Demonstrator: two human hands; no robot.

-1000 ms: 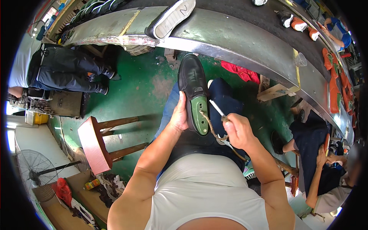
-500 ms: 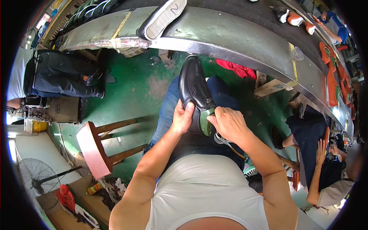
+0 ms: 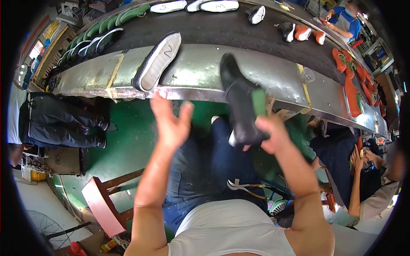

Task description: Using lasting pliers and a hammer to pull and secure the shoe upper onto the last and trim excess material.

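A black leather shoe upper [image 3: 243,115] with a green last showing at its side is gripped near its lower end by my right hand [image 3: 273,132]. It is tilted, toe pointing away, and a little blurred by motion. My left hand [image 3: 170,121] is empty, with its fingers stretched toward the bench edge. Just beyond those fingertips lies a black-rimmed shoe sole [image 3: 160,59] with a pale face up and a handwritten mark. It rests at a slant on the metal bench edge. Metal pincers [image 3: 239,185] lie across my lap.
The metal-edged bench [image 3: 196,64] spans the front, with a dark belt behind it. Green shoe parts [image 3: 128,15], pale soles [image 3: 218,5] and orange shoes [image 3: 352,98] stand along it. A wooden stool [image 3: 102,205] is at left. Co-workers sit or stand at both sides.
My left hand has let go of the black shoe upper and reached forward to the left. My right hand has swung the upper right and over the bench edge. The view has tilted up.
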